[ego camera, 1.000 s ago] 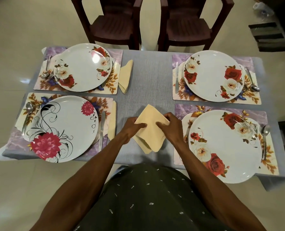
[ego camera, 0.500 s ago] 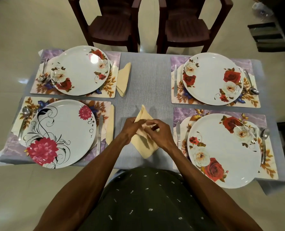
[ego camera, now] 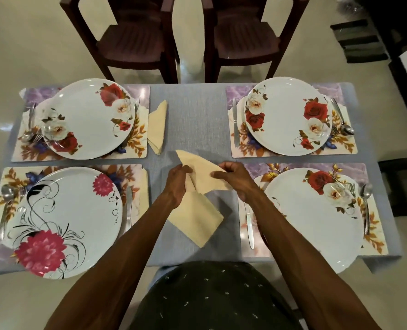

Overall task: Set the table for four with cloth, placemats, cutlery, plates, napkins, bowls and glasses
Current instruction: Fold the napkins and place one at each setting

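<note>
You had lifted the napkin [ego camera: 199, 186] off the grey cloth [ego camera: 193, 125] at table centre, where a second ago both hands pressed it flat: your left hand [ego camera: 180, 181] pinched its left fold and your right hand [ego camera: 231, 173] pinched its right edge, a point rising far and the tail trailing near. Four mats carried plates and cutlery; a folded napkin [ego camera: 157, 126] lay by the far-left plate [ego camera: 88, 117] and a cream edge showed beside the near-left plate [ego camera: 62, 220]. In my judgement this was the third napkin, mid-fold; no bowls or glasses were seen.
</note>
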